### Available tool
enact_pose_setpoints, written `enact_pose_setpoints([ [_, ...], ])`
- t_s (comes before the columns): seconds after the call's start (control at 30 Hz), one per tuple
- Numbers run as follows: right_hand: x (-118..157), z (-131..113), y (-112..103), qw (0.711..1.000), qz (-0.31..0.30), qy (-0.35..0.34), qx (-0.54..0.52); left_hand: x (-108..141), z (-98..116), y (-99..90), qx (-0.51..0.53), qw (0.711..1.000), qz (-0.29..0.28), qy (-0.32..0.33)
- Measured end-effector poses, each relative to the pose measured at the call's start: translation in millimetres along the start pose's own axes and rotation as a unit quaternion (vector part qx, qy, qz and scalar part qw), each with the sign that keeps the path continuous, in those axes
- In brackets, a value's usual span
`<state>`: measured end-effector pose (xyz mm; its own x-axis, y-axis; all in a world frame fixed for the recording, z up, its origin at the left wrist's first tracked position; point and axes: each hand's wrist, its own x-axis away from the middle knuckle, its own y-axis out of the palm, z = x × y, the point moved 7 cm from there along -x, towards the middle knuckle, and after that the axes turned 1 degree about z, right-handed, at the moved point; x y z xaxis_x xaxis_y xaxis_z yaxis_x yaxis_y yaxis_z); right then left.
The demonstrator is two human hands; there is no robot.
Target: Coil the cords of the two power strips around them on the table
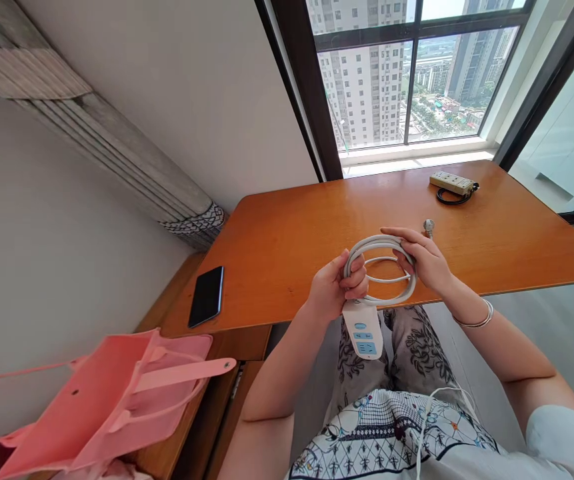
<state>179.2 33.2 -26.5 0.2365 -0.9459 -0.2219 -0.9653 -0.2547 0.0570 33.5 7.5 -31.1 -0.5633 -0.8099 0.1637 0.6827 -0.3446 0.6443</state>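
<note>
A white power cord [377, 243] is wound into a round coil above the near edge of the table. My left hand [334, 283] is closed around the left side of the coil. Below it hangs a white power strip [363, 330] with blue socket faces, joined to this cord. On the coil's right side my right hand [424, 260] grips the loops, thumb inside and fingers over the top. The cord's grey plug [429, 227] shows just beyond the right hand, over the tabletop.
The wooden table [287, 240] spans the view below a window. A second power strip [451, 183] with a black cord lies at its far right. A dark phone [205, 297] lies at the left. An open pink bag [131, 400] stands at the lower left.
</note>
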Motion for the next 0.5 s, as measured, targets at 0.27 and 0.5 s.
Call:
enact_pose_setpoints([
  [0.27,4.8,-21.4,4.3,0.948,0.021,-0.123,0.293,-1.5,0.2,-2.5,-0.018,0.999,0.014,0.022],
  [0.5,-0.2,-14.1,5.4,0.965,-0.006,-0.087,0.248,-3.4,-0.7,-8.2,-0.015,0.999,-0.038,0.004],
])
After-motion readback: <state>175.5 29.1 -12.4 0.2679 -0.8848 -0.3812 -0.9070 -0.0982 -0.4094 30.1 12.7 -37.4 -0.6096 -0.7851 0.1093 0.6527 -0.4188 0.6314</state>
